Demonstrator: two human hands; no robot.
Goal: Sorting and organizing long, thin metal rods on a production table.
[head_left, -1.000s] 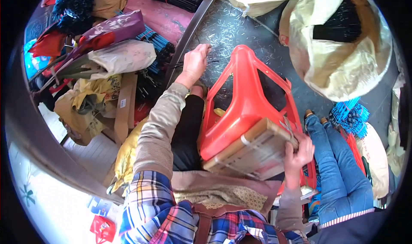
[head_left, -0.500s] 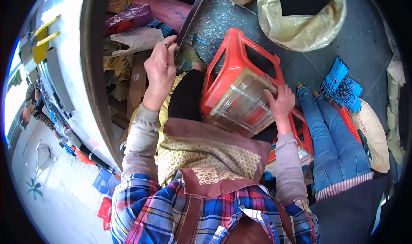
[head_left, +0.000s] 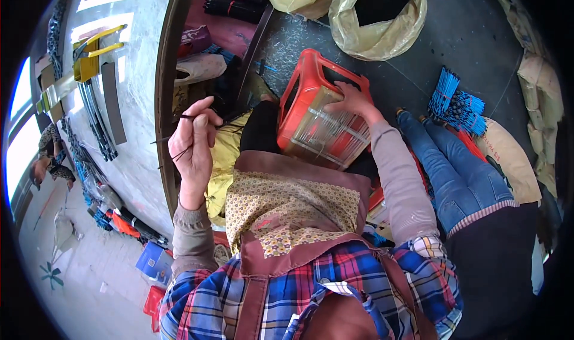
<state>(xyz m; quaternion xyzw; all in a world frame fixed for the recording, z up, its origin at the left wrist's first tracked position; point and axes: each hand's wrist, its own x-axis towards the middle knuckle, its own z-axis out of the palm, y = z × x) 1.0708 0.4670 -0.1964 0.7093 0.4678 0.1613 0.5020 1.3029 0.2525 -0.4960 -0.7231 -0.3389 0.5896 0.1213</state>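
While my left hand (head_left: 192, 154) pinches dark strands (head_left: 160, 141) left of the red stool (head_left: 309, 77), my right hand (head_left: 357, 102) covers the box (head_left: 327, 133) against it, grip unclear tbh; I'd brace that.

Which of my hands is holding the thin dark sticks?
Your left hand, which grips the thin dark sticks; your right hand instead touches the box against the red stool.

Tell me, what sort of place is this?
It looks like a small hand-assembly workshop, though I can't be sure: there are bundles of thin blue pieces, banded black bundles and pale scraps strewn across the dark floor.
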